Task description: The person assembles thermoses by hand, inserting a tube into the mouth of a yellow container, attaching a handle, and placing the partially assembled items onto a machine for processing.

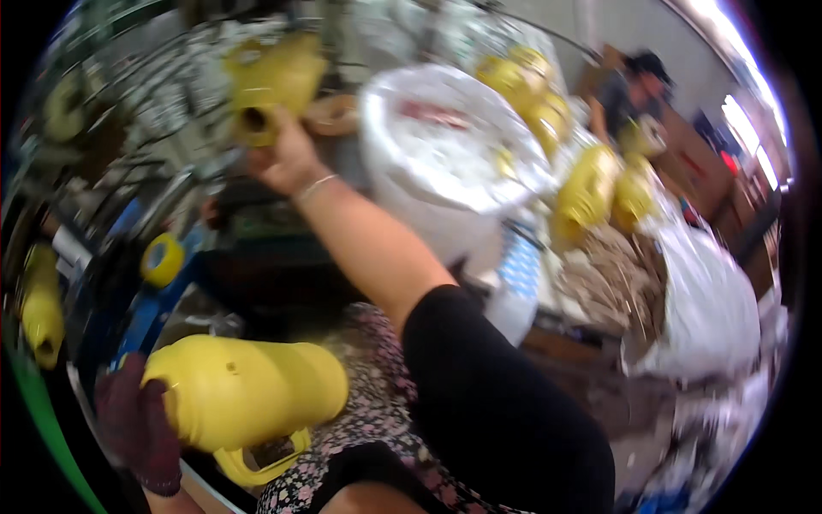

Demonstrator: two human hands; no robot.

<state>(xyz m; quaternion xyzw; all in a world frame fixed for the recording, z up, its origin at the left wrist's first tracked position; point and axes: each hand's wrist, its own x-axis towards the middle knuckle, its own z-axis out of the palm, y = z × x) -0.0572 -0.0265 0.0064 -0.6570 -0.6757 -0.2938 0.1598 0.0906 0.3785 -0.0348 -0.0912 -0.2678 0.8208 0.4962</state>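
Note:
At the lower left, my left hand (141, 420), in a dark maroon knit glove, is closed around the end of a yellow plastic jug (248, 385). That jug lies sideways against my flowered clothing, its loop handle hanging beneath. My bare right hand (287, 161) stretches out to the upper left. Its fingers are closed on the lower end of a second yellow jug (287, 77), close to a dark round opening. Motion smears this jug and part of the hand.
A large white sack (437, 163) with whitish contents stands ahead. More yellow jugs (586, 193) sit right of it, near crumpled brown paper (612, 278) and a white bag (706, 300). Yellow tape (163, 259) is on a blue frame at left. Another person (632, 98) works at far right.

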